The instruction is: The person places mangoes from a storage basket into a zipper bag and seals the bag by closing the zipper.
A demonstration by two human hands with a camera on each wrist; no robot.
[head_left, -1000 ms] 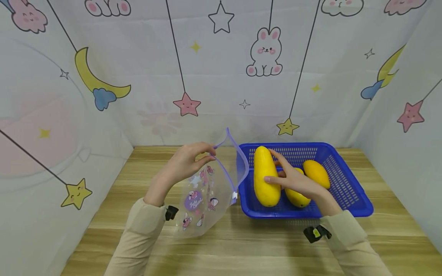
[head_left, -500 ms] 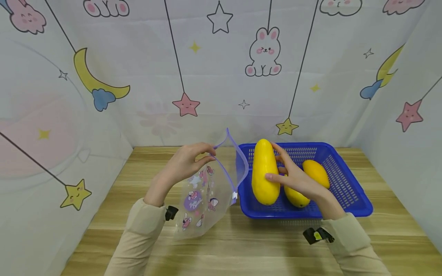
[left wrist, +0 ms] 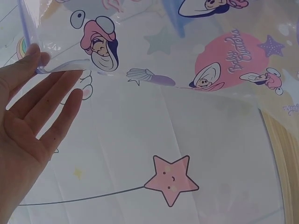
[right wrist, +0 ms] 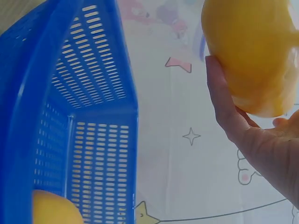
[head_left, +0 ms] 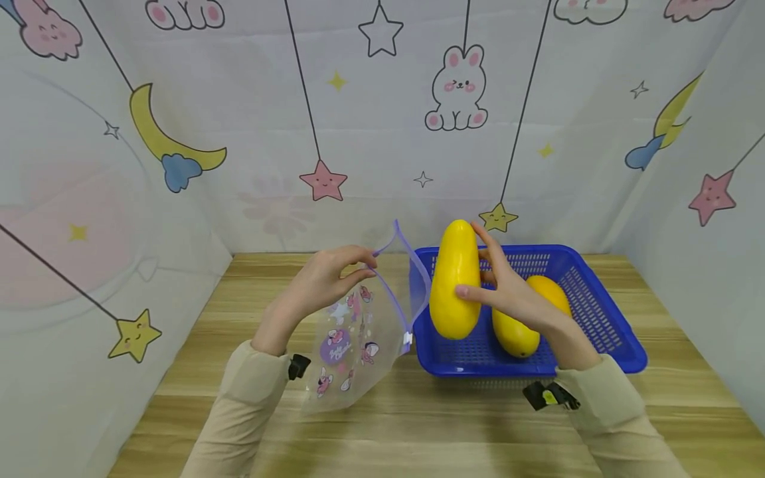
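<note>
My left hand (head_left: pixel 319 282) pinches the purple zip edge of a clear slider bag (head_left: pixel 343 372) printed with pink cartoon figures. The bag hangs slanted, its mouth spread toward the right; in the left wrist view thumb and fingers hold the bag film (left wrist: pixel 154 51). My right hand (head_left: pixel 510 292) grips a long, smooth yellow papaya-shaped fruit (head_left: pixel 454 285) from its right side, thumb in front and fingers behind. The fruit is nearly upright, raised above the left part of a blue basket (head_left: pixel 478 370). In the right wrist view the fruit (right wrist: pixel 252 56) is partly cut off.
Two shorter yellow fruits, mango-like, lie in the basket: one in front (head_left: pixel 516 338), partly behind my right hand, another farther back (head_left: pixel 550 292). The basket stands on a wood-grain table (head_left: pixel 382 438). A printed white cloth (head_left: pixel 269 133) encloses the back and sides.
My right hand has lifted the papaya-shaped fruit up out of the basket and slightly left. The left hand and the bag have stayed nearly still.
</note>
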